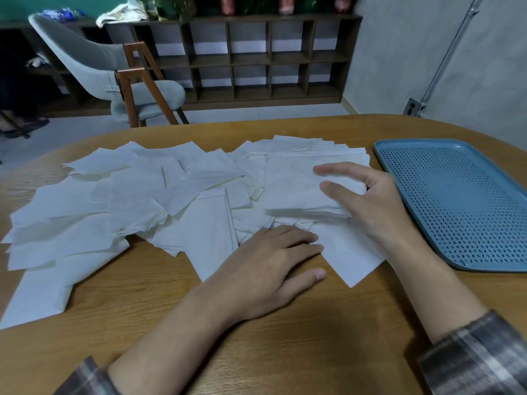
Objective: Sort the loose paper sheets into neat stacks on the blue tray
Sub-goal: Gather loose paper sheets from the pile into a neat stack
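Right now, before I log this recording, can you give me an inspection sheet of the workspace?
Surface: wooden table, rounded far edge.
Job's things: loose paper sheets fanned across the table; one neater stack beside the blue tray, which holds no sheets.
Clutter: nothing seen.
Grippers: left hand flat, fingertips on the sheets; right hand on the stack, blurred, grip unclear.
Cables: none loose; a wall pipe runs down to a socket.
Surroundings: grey chair, open shelf unit, grey wall.
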A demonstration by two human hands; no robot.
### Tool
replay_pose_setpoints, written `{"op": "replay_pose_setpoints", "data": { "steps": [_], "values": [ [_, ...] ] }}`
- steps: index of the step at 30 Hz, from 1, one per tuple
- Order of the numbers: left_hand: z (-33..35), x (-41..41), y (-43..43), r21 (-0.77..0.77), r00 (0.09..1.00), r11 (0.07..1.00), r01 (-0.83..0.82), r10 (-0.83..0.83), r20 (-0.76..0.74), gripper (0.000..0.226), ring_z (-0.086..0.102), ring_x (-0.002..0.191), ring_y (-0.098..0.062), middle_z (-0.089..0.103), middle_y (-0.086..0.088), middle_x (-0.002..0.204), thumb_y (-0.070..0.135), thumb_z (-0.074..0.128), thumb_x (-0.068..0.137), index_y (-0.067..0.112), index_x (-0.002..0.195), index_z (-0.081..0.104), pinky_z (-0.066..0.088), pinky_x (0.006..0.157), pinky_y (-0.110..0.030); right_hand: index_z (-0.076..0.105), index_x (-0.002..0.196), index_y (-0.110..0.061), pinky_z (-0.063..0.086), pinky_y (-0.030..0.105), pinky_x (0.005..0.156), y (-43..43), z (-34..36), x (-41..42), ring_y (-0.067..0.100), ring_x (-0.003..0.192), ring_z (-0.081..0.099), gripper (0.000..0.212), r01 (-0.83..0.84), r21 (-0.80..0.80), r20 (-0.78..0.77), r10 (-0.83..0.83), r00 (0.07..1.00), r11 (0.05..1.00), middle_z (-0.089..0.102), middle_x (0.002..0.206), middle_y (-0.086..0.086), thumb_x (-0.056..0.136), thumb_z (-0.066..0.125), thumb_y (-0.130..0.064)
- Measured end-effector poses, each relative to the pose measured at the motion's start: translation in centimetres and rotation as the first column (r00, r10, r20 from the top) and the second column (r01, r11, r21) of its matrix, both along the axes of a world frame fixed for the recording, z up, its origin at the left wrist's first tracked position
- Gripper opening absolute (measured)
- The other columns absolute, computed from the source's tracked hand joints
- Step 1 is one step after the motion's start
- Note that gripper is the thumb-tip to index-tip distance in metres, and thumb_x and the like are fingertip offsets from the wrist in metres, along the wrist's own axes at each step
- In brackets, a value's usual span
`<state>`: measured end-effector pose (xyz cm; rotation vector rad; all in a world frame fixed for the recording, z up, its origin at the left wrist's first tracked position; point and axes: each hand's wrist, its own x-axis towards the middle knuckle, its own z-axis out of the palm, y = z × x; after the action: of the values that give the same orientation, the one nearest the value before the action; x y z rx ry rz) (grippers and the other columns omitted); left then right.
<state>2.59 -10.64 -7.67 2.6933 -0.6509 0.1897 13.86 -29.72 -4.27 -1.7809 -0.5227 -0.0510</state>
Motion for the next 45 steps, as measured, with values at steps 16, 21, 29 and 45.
{"op": "replay_pose_setpoints", "data": {
  "steps": [16,21,29,45],
  "values": [
    [1.7,-0.4,1.1,-0.493,0.971,0.844,-0.212,0.237,-0.011,0.007,0.072,0.094,0.001,0.076,0.017,0.089,0.024,0.087,0.087,0.023,0.085,0.079,0.055,0.086,-0.029,0.081,0.108,-0.022,0.035,-0.003,0.092,0.1,0.0,0.0,-0.016,0.115,0.060,0.023,-0.007,0.003,-0.009,0.007,1.000,1.000,0.076,0.111,-0.026,0.095,0.073,-0.005],
    [2.6,-1.0,1.2,-0.633,0.967,0.736,-0.240,0.237,-0.091,0.019,0.074,0.105,-0.004,0.075,0.010,0.085,0.011,0.087,0.085,0.018,0.075,0.072,0.059,0.090,-0.040,0.081,0.111,-0.022,0.037,0.003,0.098,0.1,-0.1,-0.2,-0.010,0.120,0.061,0.025,-0.030,0.039,-0.022,0.031,0.999,0.999,0.077,0.116,-0.021,0.096,0.071,-0.004],
    [4.1,-1.0,2.5,-0.847,0.943,0.452,-0.281,0.295,-0.155,0.021,0.063,0.070,-0.013,0.065,-0.004,0.078,-0.002,0.081,0.082,0.001,0.075,0.061,0.051,0.067,-0.020,0.081,0.112,-0.020,0.040,0.014,0.102,0.4,0.5,-0.5,-0.002,0.125,0.062,0.022,-0.149,0.126,-0.106,0.162,0.981,0.981,0.077,0.121,-0.015,0.101,0.062,-0.017],
    [4.6,-0.8,3.5,-0.895,0.894,0.396,-0.206,0.448,-0.008,0.016,0.061,0.084,-0.011,0.057,-0.016,0.083,-0.013,0.064,0.083,-0.004,0.079,0.053,0.050,0.076,-0.023,0.082,0.100,-0.020,0.045,0.015,0.099,0.7,0.6,-1.6,0.004,0.111,0.069,0.021,-0.302,-0.026,-0.078,0.299,0.951,0.953,0.079,0.104,-0.010,0.085,0.076,-0.034]
  ]
}}
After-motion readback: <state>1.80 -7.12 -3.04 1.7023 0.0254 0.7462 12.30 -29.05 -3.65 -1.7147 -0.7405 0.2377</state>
